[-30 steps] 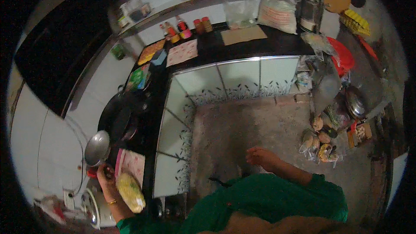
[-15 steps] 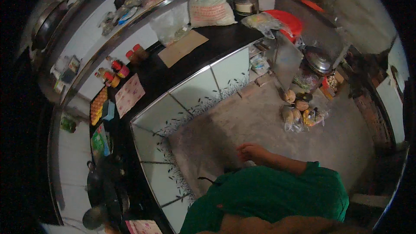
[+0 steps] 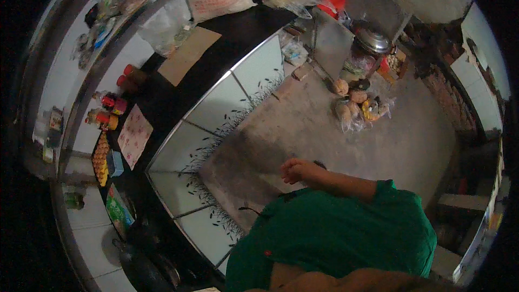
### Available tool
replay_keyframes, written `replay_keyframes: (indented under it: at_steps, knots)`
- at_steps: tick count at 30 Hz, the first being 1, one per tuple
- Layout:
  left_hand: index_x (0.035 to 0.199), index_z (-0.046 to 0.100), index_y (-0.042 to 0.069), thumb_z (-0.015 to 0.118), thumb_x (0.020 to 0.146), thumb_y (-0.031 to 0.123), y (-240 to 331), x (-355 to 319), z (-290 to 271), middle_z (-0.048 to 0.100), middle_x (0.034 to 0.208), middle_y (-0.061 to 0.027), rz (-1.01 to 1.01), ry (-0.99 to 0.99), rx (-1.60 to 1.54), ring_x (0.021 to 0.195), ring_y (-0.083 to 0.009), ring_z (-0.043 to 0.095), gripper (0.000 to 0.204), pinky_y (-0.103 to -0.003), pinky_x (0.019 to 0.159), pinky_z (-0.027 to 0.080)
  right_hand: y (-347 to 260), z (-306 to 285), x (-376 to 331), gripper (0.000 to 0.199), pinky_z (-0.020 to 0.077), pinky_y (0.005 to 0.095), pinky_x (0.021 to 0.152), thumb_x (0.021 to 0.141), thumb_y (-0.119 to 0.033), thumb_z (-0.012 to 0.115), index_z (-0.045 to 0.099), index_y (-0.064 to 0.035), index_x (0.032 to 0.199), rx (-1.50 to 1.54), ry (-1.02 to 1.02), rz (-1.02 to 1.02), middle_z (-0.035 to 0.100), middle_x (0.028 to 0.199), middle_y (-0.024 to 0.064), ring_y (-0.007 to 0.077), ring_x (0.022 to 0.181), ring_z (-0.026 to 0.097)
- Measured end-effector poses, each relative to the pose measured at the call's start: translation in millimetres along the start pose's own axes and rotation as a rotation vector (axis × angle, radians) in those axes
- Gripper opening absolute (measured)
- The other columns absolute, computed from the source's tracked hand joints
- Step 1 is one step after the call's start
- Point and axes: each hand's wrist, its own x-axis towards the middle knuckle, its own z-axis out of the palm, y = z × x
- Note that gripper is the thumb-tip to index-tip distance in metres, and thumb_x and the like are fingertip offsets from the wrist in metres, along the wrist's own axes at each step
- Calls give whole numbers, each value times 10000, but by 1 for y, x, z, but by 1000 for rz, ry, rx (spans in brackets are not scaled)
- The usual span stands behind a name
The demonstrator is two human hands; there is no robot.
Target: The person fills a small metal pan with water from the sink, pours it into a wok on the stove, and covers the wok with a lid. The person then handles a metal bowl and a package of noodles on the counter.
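Over the grey concrete floor (image 3: 324, 130), right hand (image 3: 294, 170) with fingers curled loosely, grasping nothing, left hand out of view.

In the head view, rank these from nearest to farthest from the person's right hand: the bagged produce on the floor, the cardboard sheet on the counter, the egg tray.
From the right hand:
1. Bagged produce, on the floor up and to the right.
2. Cardboard sheet, on the dark counter, upper left.
3. Egg tray, far left on the counter.

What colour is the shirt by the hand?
The shirt is green, seen in the head view.
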Motion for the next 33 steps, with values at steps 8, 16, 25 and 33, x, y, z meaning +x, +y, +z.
replay_keyframes:
  at_steps: [8,16,25,33]
  knots:
    - [895,577,38,524,801,207,45,-54,103,494,742,-25,9,-105,74,694,-146,468,201,-279,604,393,-53,-95,-4,308,463,308,786,795,-124,518,543,-38,1089,25,72,-58,594,942,80,203,866,577]
    - [912,574,45,533,798,220,106,-116,234,502,764,-29,29,-197,94,715,-154,475,213,-290,617,399,-125,-239,-26,311,465,310,746,825,-190,580,543,-54,1102,82,240,-159,623,931,82,178,840,593]
    - [931,571,54,543,793,235,169,-144,388,512,789,-33,60,-319,129,739,-164,484,229,-303,632,407,-175,-406,18,274,492,315,677,845,-159,563,540,-34,1088,252,348,-572,621,917,95,200,769,614]
    - [949,569,62,551,790,248,246,-129,553,520,811,-36,82,-472,174,760,-173,491,245,-314,645,413,-265,-512,33,299,491,330,672,832,-113,491,521,-22,1114,271,870,-523,615,899,106,211,752,604]
